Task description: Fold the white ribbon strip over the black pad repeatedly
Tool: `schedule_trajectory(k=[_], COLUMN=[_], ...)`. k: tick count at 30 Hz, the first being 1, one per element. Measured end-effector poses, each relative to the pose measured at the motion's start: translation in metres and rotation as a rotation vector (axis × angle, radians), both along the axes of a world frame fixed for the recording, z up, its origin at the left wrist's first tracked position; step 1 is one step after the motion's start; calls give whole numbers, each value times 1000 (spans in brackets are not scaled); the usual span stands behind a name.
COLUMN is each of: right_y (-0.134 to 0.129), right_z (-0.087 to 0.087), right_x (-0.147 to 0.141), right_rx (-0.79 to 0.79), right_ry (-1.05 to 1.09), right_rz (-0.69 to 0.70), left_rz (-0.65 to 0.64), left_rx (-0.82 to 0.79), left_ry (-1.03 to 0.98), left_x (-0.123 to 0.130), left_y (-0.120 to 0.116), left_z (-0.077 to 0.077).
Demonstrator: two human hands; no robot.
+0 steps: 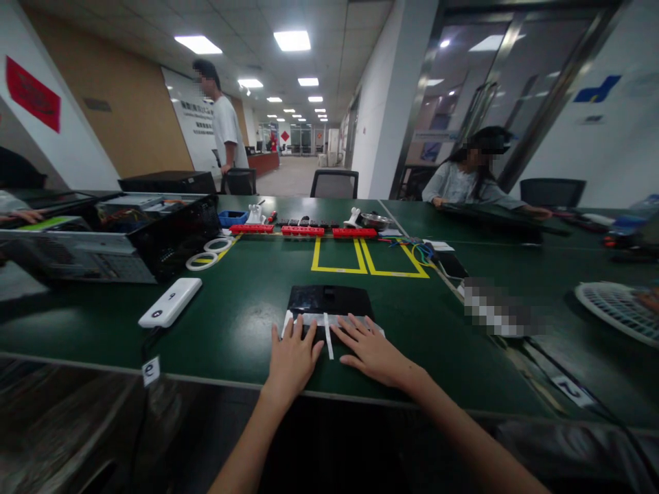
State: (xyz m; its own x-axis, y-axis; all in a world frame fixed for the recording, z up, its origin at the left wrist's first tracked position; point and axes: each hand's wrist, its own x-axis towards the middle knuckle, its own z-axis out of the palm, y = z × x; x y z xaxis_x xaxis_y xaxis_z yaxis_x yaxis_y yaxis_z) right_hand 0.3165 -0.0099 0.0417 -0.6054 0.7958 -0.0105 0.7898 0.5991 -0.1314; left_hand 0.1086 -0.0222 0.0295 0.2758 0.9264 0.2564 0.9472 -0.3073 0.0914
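A flat, glossy black object (329, 300) lies on the green table in front of me; I cannot make out its exact kind. Pale tape (315, 320) runs across its near part, and a short white strip (329, 337) points from it towards me. My left hand (294, 353) rests flat with fingers spread on the left end of the tape. On the right end, my right hand (371, 346) lies the same way, its fingertips pressing the tape. Neither hand grips anything. The near side of the black object is partly hidden under my hands.
An opened computer case (169, 237) stands at left, with tape rolls (202, 261) and a white power bank (171, 302) nearby. Red strips (303, 230) and yellow taped outlines (340, 270) lie beyond. A white fan grille (618, 309) is at right. Other people sit or stand around.
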Motion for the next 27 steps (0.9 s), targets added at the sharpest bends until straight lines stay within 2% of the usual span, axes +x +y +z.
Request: schedule_trajectory(k=[3, 7, 9, 11, 15, 19, 23, 27], right_y=[-20, -41, -45, -46, -38, -21, 3, 27], right_z=[-3, -12, -15, -13, 8, 25, 22, 11], right_x=[19, 52, 63, 66, 40, -11, -54, -70], right_rx=[-22, -49, 6, 106, 233, 158, 76, 13], right_ry=[54, 174, 248, 305, 304, 203, 75, -43], right_rz=[-151, -342, -401, -422, -305, -77, 61, 104], left_rz=[-60, -163, -153, -85, 29, 0, -7, -18], left_rx=[-113, -230, -171, -62, 112, 144, 144, 139], left_ry=[-110, -404, -547, -605, -516, -363, -281, -263], left_x=[-11, -40, -57, -71, -85, -85, -86, -87], left_y=[2, 9, 15, 21, 29, 32, 33, 33], left_z=[1, 4, 2, -5, -24, -38, -40, -39])
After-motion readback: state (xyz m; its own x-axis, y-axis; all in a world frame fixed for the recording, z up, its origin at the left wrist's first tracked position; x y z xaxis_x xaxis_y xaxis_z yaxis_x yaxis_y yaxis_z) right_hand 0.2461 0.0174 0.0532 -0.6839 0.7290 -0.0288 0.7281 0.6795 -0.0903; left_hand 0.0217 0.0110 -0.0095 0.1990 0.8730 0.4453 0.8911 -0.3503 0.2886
